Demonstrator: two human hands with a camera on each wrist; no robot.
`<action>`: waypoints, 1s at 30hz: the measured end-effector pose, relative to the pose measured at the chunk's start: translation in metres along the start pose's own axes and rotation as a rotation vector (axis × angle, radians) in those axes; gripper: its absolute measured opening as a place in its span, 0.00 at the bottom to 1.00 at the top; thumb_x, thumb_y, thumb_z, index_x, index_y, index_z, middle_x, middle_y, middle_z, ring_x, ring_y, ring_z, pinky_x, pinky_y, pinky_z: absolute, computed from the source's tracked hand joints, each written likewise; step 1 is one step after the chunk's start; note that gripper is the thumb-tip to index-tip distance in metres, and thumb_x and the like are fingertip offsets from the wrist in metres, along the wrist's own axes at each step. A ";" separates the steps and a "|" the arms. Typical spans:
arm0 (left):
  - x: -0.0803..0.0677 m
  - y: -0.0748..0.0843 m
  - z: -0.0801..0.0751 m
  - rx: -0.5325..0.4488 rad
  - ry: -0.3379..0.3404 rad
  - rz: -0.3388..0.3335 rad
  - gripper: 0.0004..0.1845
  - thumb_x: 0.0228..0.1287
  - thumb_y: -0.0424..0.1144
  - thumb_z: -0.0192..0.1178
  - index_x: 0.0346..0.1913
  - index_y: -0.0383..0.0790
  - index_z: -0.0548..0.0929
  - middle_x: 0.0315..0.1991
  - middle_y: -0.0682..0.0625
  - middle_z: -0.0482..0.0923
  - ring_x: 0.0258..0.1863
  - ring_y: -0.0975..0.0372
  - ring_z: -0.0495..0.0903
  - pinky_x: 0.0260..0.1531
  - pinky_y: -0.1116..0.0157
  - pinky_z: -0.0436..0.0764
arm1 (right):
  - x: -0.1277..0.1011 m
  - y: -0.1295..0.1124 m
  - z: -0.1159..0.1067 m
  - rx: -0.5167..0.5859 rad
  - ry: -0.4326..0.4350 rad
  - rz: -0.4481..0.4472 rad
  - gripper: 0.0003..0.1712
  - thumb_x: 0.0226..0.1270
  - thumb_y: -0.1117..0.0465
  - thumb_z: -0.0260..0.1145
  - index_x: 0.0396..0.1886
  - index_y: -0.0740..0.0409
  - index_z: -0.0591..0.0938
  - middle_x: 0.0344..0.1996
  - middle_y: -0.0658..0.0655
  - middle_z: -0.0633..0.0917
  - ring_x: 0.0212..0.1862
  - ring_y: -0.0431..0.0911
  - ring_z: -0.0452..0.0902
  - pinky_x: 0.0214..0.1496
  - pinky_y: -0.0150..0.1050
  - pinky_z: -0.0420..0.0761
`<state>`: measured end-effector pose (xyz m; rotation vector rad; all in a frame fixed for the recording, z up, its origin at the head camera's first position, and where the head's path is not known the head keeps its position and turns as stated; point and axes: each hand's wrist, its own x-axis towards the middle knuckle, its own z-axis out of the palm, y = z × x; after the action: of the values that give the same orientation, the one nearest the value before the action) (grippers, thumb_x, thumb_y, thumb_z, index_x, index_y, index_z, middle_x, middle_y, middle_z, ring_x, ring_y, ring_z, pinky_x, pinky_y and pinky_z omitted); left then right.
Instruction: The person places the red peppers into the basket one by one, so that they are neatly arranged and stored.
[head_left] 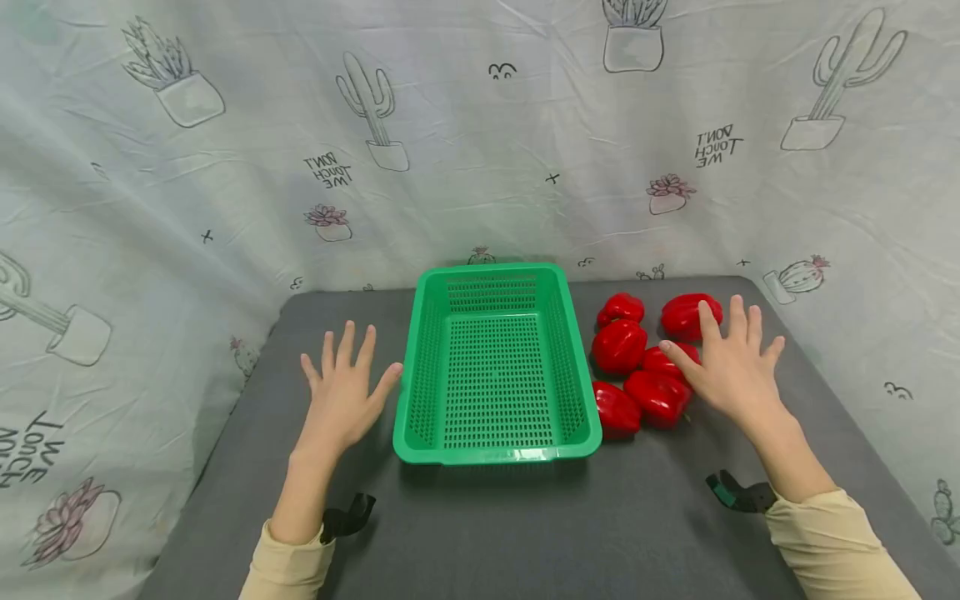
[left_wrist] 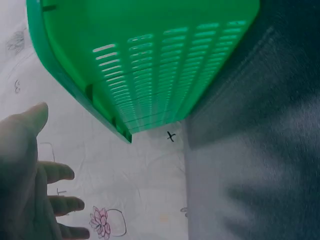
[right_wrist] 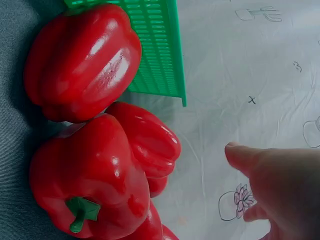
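Six glossy red peppers [head_left: 619, 346] beside green basket [head_left: 497, 367].

Count: six red peppers [head_left: 619, 345] right of one green basket [head_left: 497, 454]; two hands, left [head_left: 343, 398], right [head_left: 733, 367].

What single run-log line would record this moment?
left hand: open, beside green basket | right hand: open over red peppers | basket: empty | peppers: on grey table, right of basket

Dark grey desk [head_left: 525, 533] w/ matte cloth-like top, enclosed on three sides by a pale, creased fabric backdrop [head_left: 480, 167]. Backdrop printed w/ potted cacti, pink succulents, small crosses & mirrored "DON'T TOUCH ME" lettering. Lighting soft, even.
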<state>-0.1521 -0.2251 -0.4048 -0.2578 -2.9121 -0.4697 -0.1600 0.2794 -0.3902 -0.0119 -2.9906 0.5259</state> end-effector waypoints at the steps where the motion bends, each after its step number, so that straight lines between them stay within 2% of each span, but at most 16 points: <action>1: -0.001 0.000 0.001 -0.029 -0.001 0.000 0.43 0.73 0.66 0.40 0.79 0.40 0.50 0.77 0.35 0.38 0.73 0.38 0.31 0.61 0.31 0.30 | 0.001 0.000 0.000 0.010 0.008 -0.005 0.54 0.69 0.34 0.55 0.77 0.67 0.49 0.72 0.78 0.36 0.71 0.73 0.24 0.58 0.78 0.29; 5: -0.005 0.000 0.006 -0.178 -0.020 0.003 0.42 0.75 0.63 0.43 0.79 0.40 0.49 0.77 0.37 0.38 0.74 0.40 0.33 0.64 0.34 0.39 | 0.005 0.000 0.003 0.050 0.022 -0.027 0.50 0.69 0.39 0.58 0.75 0.69 0.53 0.72 0.77 0.41 0.72 0.72 0.29 0.61 0.77 0.34; 8: -0.009 0.002 0.012 -0.293 -0.060 0.000 0.41 0.75 0.61 0.44 0.79 0.41 0.46 0.78 0.41 0.37 0.75 0.43 0.34 0.64 0.34 0.45 | 0.006 0.004 0.006 0.077 0.030 -0.058 0.48 0.70 0.42 0.59 0.74 0.71 0.56 0.72 0.77 0.44 0.72 0.72 0.32 0.62 0.76 0.39; 11: -0.013 0.005 0.021 -0.419 -0.087 -0.004 0.40 0.76 0.60 0.45 0.79 0.44 0.45 0.78 0.46 0.38 0.75 0.48 0.38 0.65 0.37 0.49 | 0.007 0.008 0.007 0.124 0.052 -0.124 0.45 0.70 0.46 0.61 0.72 0.73 0.58 0.72 0.77 0.48 0.71 0.73 0.37 0.63 0.74 0.44; 13: -0.016 0.007 0.027 -0.515 -0.093 0.002 0.39 0.76 0.57 0.46 0.79 0.45 0.45 0.78 0.47 0.41 0.75 0.49 0.44 0.66 0.41 0.54 | 0.006 0.011 0.008 0.175 0.068 -0.184 0.43 0.69 0.49 0.64 0.71 0.73 0.60 0.71 0.76 0.52 0.71 0.73 0.41 0.63 0.73 0.49; 17: -0.021 0.013 0.039 -0.677 -0.061 0.043 0.37 0.77 0.51 0.49 0.79 0.45 0.47 0.77 0.46 0.46 0.73 0.51 0.53 0.64 0.47 0.63 | 0.001 0.011 0.012 0.283 0.079 -0.291 0.38 0.65 0.55 0.69 0.69 0.68 0.66 0.70 0.69 0.59 0.70 0.67 0.50 0.60 0.71 0.59; 18: -0.023 0.018 0.037 -0.707 -0.057 0.043 0.36 0.77 0.48 0.50 0.79 0.44 0.47 0.77 0.44 0.46 0.73 0.50 0.54 0.63 0.47 0.65 | 0.000 0.009 0.014 0.307 0.084 -0.315 0.37 0.64 0.56 0.70 0.69 0.67 0.68 0.69 0.67 0.62 0.69 0.65 0.52 0.59 0.70 0.62; 19: -0.025 0.022 0.034 -0.726 -0.052 0.045 0.36 0.77 0.46 0.51 0.79 0.41 0.48 0.77 0.43 0.46 0.72 0.49 0.55 0.63 0.47 0.65 | -0.002 0.007 0.016 0.329 0.086 -0.337 0.36 0.64 0.57 0.70 0.68 0.65 0.70 0.69 0.64 0.64 0.68 0.63 0.55 0.58 0.69 0.63; 21: -0.027 0.021 0.038 -0.753 -0.027 0.044 0.35 0.77 0.45 0.51 0.79 0.43 0.49 0.77 0.45 0.46 0.73 0.51 0.53 0.63 0.47 0.65 | -0.007 0.002 0.022 0.365 0.091 -0.374 0.34 0.62 0.59 0.72 0.66 0.62 0.72 0.66 0.61 0.69 0.66 0.58 0.60 0.57 0.66 0.67; 23: -0.028 0.020 0.040 -0.782 -0.017 0.035 0.35 0.77 0.44 0.52 0.79 0.43 0.49 0.77 0.46 0.47 0.72 0.52 0.56 0.62 0.47 0.66 | -0.012 -0.003 0.028 0.394 0.085 -0.398 0.33 0.60 0.60 0.73 0.64 0.61 0.74 0.62 0.59 0.73 0.63 0.56 0.65 0.56 0.64 0.70; 24: -0.028 0.020 0.042 -0.794 -0.015 0.029 0.35 0.77 0.44 0.52 0.79 0.43 0.49 0.77 0.46 0.48 0.71 0.52 0.57 0.61 0.47 0.66 | -0.015 -0.005 0.030 0.408 0.078 -0.398 0.32 0.60 0.60 0.74 0.64 0.60 0.75 0.61 0.58 0.74 0.62 0.55 0.66 0.55 0.64 0.71; 26: -0.025 0.012 0.054 -0.830 -0.006 0.023 0.35 0.76 0.47 0.52 0.79 0.50 0.50 0.76 0.50 0.50 0.70 0.54 0.59 0.61 0.48 0.68 | -0.020 -0.008 0.034 0.440 0.058 -0.381 0.32 0.59 0.59 0.75 0.63 0.58 0.76 0.59 0.56 0.76 0.61 0.53 0.68 0.54 0.62 0.72; 30: -0.024 0.015 0.057 -0.905 -0.033 -0.028 0.35 0.76 0.44 0.53 0.79 0.50 0.50 0.75 0.47 0.54 0.68 0.53 0.63 0.58 0.51 0.70 | -0.024 -0.012 0.038 0.510 0.003 -0.348 0.33 0.59 0.56 0.76 0.64 0.54 0.77 0.58 0.54 0.78 0.59 0.52 0.70 0.54 0.60 0.74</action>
<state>-0.1341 -0.1962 -0.4588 -0.3299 -2.5175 -1.7627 -0.1399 0.2549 -0.4245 0.5306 -2.6717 1.2021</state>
